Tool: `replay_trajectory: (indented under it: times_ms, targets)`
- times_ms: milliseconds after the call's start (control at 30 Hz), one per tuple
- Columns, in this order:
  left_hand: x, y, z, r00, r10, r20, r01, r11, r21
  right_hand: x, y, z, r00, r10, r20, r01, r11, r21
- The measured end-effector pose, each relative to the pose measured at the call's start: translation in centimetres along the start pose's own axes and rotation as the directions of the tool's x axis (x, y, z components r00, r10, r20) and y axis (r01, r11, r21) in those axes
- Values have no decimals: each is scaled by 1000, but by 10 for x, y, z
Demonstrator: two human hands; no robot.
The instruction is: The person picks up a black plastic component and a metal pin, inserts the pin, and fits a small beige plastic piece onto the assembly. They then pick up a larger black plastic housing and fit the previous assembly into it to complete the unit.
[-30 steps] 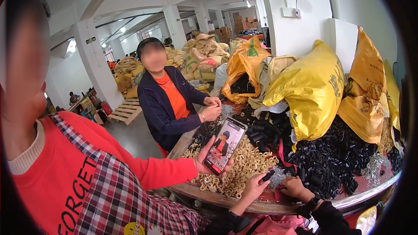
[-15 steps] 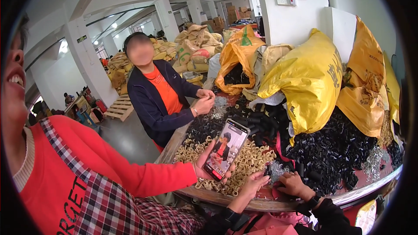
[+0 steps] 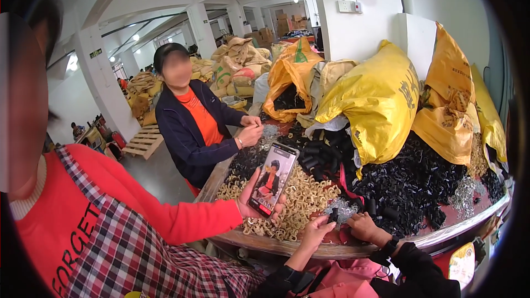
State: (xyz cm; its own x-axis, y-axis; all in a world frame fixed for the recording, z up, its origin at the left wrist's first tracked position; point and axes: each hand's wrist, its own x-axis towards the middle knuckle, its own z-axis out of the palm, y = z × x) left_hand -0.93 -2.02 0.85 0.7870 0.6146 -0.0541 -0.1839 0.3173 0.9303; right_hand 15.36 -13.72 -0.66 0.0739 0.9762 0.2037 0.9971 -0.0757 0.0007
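Note:
At the table's near edge, my left hand (image 3: pixel 314 235) pinches a small black plastic part (image 3: pixel 333 214) between thumb and fingertips. To its right, my right hand (image 3: pixel 368 228) rests with curled fingers by a small heap of silvery metal pieces (image 3: pixel 340 208). Its fingertips are turned down, and anything in them is hidden. Tan curved parts (image 3: pixel 298 212) lie piled to the left of my hands. A large heap of black parts (image 3: pixel 411 190) spreads to the right, with some black cylinders (image 3: pixel 388 212) close to my right hand.
A person in red and a checked apron (image 3: pixel 132 243) holds a phone (image 3: pixel 271 179) over the tan pile. Across the table, another person in a dark jacket (image 3: pixel 193 127) works with both hands. Yellow sacks (image 3: pixel 375 94) and an orange sack (image 3: pixel 287 77) stand along the back. A pink strip (image 3: pixel 345 182) crosses the heap.
The whole view has swung slightly, so the scene sits farther left. The person beside me shows more of the head at the left. Both my hands keep nearly the same pose.

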Motion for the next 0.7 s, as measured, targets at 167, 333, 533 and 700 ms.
replay_trajectory:
  times_ms: [167, 333, 533, 700]
  targets:
    - [-5, 0, -4, 999, 40, -31, -40, 999, 14, 1, 0, -6, 1000, 5, -12, -5, 1000, -18]
    - [-3, -13, -16, 998, 54, -34, -54, 999, 7, 2, -1, -6, 999, 10, -40, -11, 1000, -14]
    - [-3, -14, -22, 997, 57, -50, -58, 998, -18, 12, -3, -1, 999, -18, 31, 19, 999, -40]
    - [-6, -13, -16, 1000, 13, -18, -14, 997, -76, 4, 7, 8, 999, 13, 51, -14, 1000, 22]
